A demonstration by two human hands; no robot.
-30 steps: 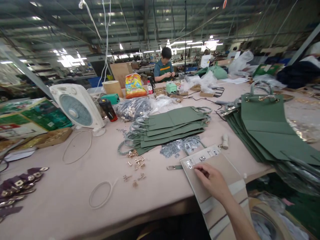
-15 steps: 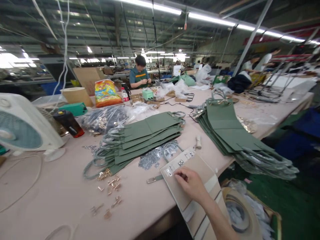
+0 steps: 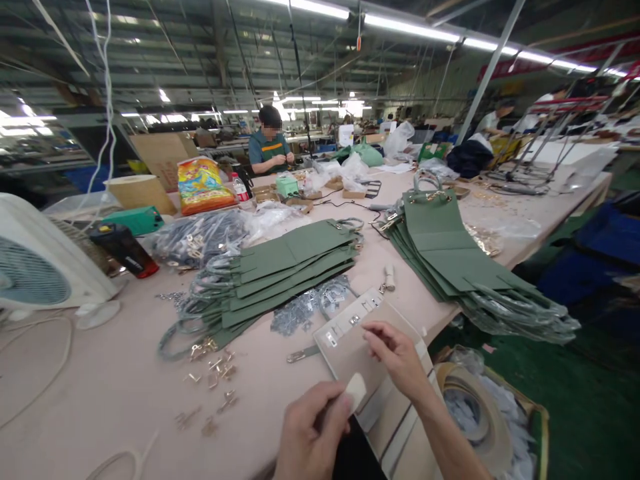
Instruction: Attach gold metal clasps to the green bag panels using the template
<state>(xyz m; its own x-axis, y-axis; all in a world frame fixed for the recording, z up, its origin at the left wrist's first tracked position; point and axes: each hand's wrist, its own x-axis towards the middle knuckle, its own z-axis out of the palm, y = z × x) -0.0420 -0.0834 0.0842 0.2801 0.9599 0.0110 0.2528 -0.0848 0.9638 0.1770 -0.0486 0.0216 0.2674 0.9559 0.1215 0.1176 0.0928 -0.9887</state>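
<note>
My left hand (image 3: 317, 427), low in the middle, pinches a small pale piece (image 3: 356, 390) between thumb and fingers. Above the beige panel (image 3: 350, 360) is my right hand (image 3: 395, 350), its fingers curled; whether it holds anything is too small to tell. Metal fittings (image 3: 355, 320) sit along the panel's far end. A green strap with a metal tip (image 3: 303, 354) sticks out at the panel's left side. Just beyond lie small silver plates (image 3: 295, 317) and a pale cylindrical piece (image 3: 389, 278).
Stacked green bag pieces (image 3: 295, 253) lie left of centre, more (image 3: 450, 247) at right. Gold hardware (image 3: 220, 367) is scattered at left, near a fan (image 3: 45, 260) and a bottle (image 3: 125, 250). Across the table sits a person (image 3: 270, 147). A tape roll (image 3: 475, 413) is at lower right.
My left hand has come into view from below with the pale piece. My right hand remains over the panel, its fingers slightly more extended. The whole view has shifted a little.
</note>
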